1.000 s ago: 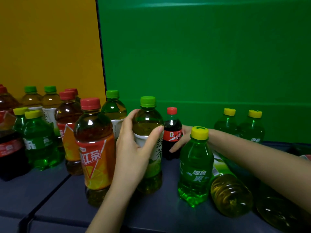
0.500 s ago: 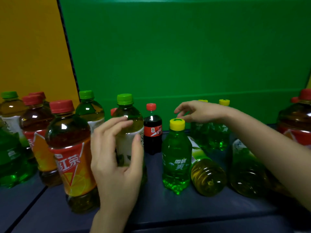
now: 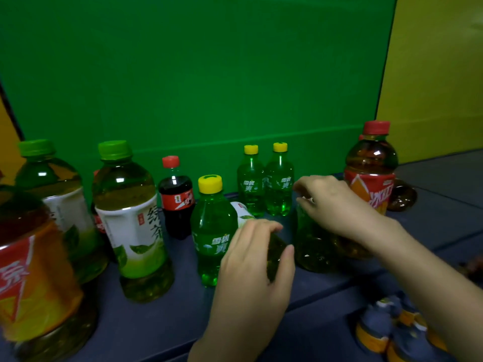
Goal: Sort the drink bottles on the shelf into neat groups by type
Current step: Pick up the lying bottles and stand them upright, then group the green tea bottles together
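Worked at 2 tipped bottles on the shelf (image 3: pixel 162 325).
Gripped a tipped tea bottle (image 3: pixel 275 253) in the curled left hand (image 3: pixel 251 259). Rested the right hand (image 3: pixel 337 207) on the 2nd bottle (image 3: pixel 313 246), just right of the left hand; could not tell the grip. Upright soda bottle (image 3: pixel 213 231) just left of the left hand.

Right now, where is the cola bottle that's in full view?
In the head view, the cola bottle stands left of centre toward the back of the shelf, between a tea bottle on its left and a yellow-capped soda bottle on its right.
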{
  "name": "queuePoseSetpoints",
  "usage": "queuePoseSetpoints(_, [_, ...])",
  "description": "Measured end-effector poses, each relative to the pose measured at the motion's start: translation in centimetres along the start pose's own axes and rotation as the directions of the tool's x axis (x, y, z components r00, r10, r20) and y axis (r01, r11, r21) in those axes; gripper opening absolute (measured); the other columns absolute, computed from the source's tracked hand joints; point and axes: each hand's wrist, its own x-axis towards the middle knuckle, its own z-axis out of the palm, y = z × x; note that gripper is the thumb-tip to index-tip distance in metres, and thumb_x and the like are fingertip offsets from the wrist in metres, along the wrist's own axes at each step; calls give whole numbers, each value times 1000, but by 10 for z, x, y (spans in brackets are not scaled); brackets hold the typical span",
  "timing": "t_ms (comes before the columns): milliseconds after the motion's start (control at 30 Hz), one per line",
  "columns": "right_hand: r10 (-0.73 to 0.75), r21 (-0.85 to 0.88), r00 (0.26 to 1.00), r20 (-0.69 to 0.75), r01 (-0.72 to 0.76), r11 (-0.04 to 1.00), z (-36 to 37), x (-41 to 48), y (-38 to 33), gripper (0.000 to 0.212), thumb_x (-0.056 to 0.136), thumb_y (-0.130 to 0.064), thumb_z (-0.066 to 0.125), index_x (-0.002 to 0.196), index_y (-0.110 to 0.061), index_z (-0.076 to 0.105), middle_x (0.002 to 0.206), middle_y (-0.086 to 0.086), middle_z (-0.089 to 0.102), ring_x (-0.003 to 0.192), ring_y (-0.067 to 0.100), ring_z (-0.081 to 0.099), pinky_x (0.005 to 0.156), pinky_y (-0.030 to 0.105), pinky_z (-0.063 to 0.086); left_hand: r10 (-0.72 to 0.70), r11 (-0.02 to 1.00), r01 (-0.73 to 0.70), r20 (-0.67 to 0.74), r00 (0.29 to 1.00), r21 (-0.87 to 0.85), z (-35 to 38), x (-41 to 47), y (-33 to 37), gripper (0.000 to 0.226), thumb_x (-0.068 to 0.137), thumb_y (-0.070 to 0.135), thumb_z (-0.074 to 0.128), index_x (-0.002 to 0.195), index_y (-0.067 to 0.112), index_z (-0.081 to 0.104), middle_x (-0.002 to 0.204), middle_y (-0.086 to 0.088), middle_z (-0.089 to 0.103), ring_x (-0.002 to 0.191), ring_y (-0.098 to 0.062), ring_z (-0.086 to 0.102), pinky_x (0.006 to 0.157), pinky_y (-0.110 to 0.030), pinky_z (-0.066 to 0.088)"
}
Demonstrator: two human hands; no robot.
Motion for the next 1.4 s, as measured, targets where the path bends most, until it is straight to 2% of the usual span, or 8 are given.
queuePoseSetpoints(200, [27,-174,996,89,-11,985,8,-10,0,47,92,-46,45,120,-8,49,125,12,52,115,32,51,92,38,42,-248,951,221,103,963,217,30,26,-3,52,96,43,35,138,15,30,141,2,35,136,-12,24,111,-21,19])
queuePoseSetpoints(300, [-6,-194,991,131,32,980,6,-6,3,54,92,-49,41,124,-6,48,127,13,51,118,33,50,94,38,42,-445,840,347,162,881,418,44,42,-5,55,96,42,32,138,8,27,148,-11,28,141,-27,16,115,-38,17])
queuePoseSetpoints(400, [-62,-190,988,143,89,978,5,-5,12,54,93,-49,40,123,-6,49,127,14,51,118,34,49,94,38,41,-585,736,454,132,800,502,53,56,-9,55,96,41,35,133,1,31,145,-20,30,139,-34,18,114,-41,17])
queuePoseSetpoints(667, [-217,-46,968,122,224,973,4,-4,53,59,89,-56,41,123,-9,51,124,10,50,118,29,48,94,36,40,-839,480,725,17,544,493,58,82,-7,75,92,45,46,142,-4,17,149,-26,19,136,-38,25,108,-37,27])
queuePoseSetpoints(867, [-222,23,967,124,221,975,5,1,66,64,84,-58,48,124,-8,49,123,10,46,118,30,47,94,36,40,-930,294,852,-74,359,434,58,103,-18,93,75,54,67,139,1,26,142,-14,41,130,-29,41,101,-32,37])
queuePoseSetpoints(967, [-176,-14,973,152,180,983,4,4,62,68,86,-58,46,128,-5,44,129,14,41,120,34,44,95,39,40,-951,260,879,-52,305,400,55,104,-22,94,72,51,71,141,6,25,141,-13,42,128,-29,43,99,-32,39])
queuePoseSetpoints(1133, [-22,-130,957,289,62,990,3,21,53,77,86,-62,44,134,-3,42,139,16,43,126,34,43,99,38,40,-938,299,866,-42,343,401,56,96,-25,88,78,51,63,140,4,21,138,-16,43,125,-34,44,100,-35,38])
queuePoseSetpoints(1400, [210,-7,889,406,-226,974,20,40,44,99,73,-63,61,143,-6,22,145,13,36,132,30,39,100,32,38,-783,524,770,-151,604,364,53,74,-4,68,82,49,59,126,3,33,130,-19,48,116,-38,49,92,-40,40])
